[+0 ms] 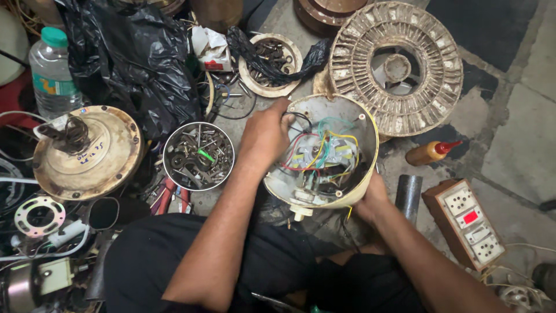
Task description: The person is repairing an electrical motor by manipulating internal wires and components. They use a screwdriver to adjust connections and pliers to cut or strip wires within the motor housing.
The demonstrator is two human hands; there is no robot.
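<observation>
- Two bare hands hold one cream, bowl-shaped motor housing point(347, 124) in the head view, tilted so its open side faces up and shows coloured wires point(321, 152) inside
- left hand point(266, 136) is curled over the housing's near-left rim, fingers bent narrowly, fingertips at a black wire loop just inside the edge
- right hand point(370, 203) cups the housing from below on its right side, palm against the outer wall; its fingers are hidden, so how far they spread cannot be told
- just left of the left hand sits a round tin of nuts and bolts point(198, 155); beyond it a rusty round cover point(87, 153)
- above the hands lies a ribbed ring point(397, 66), well apart
- right of the right hand: a dark tube point(409, 196), a brown switchboard point(463, 223) and a small glue bottle point(431, 152)
</observation>
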